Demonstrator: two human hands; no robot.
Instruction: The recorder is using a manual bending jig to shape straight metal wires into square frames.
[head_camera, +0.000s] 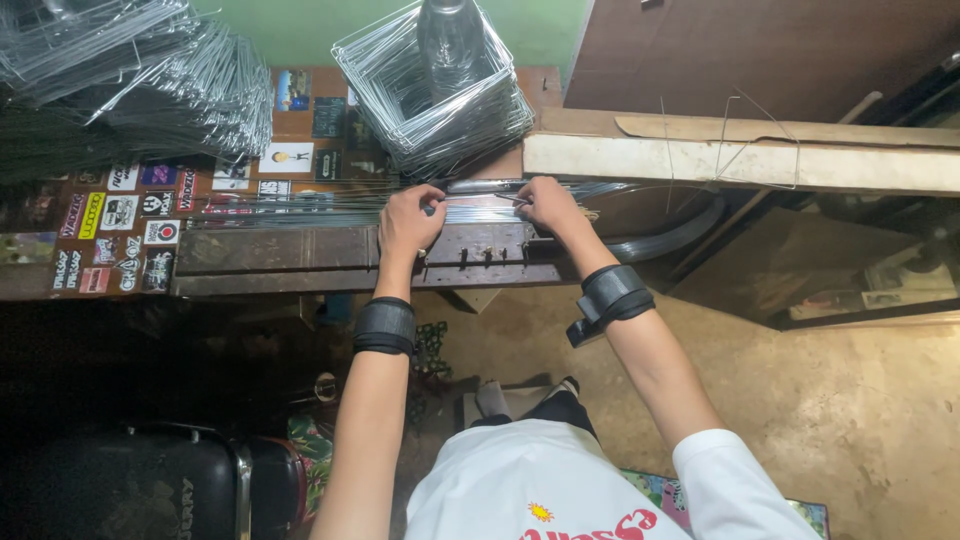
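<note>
A bundle of thin straight metal wires (300, 208) lies along the sticker-covered wooden bench (120, 225). My left hand (408, 222) and my right hand (545, 205) both pinch wires from this bundle, over a dark metal jig (470, 255) with small pegs at the bench's front edge. Each wrist wears a black strap. Just behind my hands rises a stack of bent square wire frames (435, 95) with a clear plastic bottle (450, 40) standing inside it.
Another heap of bent wire frames (130, 70) fills the back left. A pale wooden plank (740, 160) with a loose bent wire (760, 130) runs to the right. A black case (130, 485) sits on the floor at lower left; the concrete floor (850, 400) lies at right.
</note>
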